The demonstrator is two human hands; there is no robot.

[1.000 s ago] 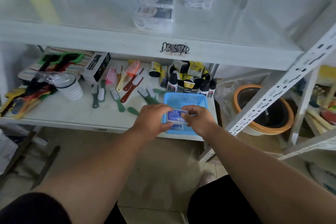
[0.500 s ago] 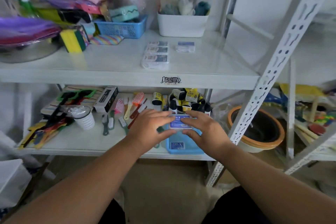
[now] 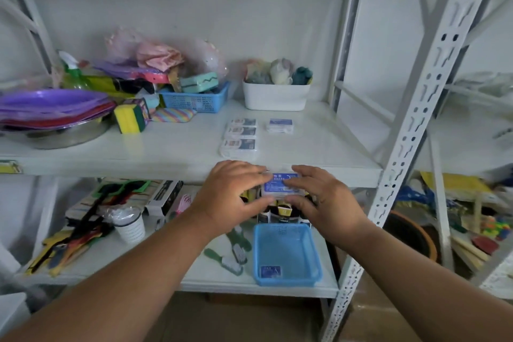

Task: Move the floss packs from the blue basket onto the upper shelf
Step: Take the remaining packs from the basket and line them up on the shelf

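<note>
Blue basket (image 3: 287, 254): stands on the lower shelf (image 3: 138, 264), nearest the viewer; one floss pack (image 3: 270, 271) lies at its front edge.
Left hand (image 3: 231, 197): its grip is on the left end of a held floss pack (image 3: 280, 184), fingers curled over the top, thumb underneath.
Right hand (image 3: 323, 198): its grip is on the right end of the same pack, fingers on top.
Held pack: in the air between both hands, above the basket, level with the front lip of the upper shelf (image 3: 172, 147).
Shelved packs: a column of three (image 3: 240, 137) lies on the upper shelf, with a fourth pack (image 3: 279, 125) just to their right.
Farther back: a white bin (image 3: 276, 96) and a second blue basket (image 3: 195, 98) stand near the wall.
</note>
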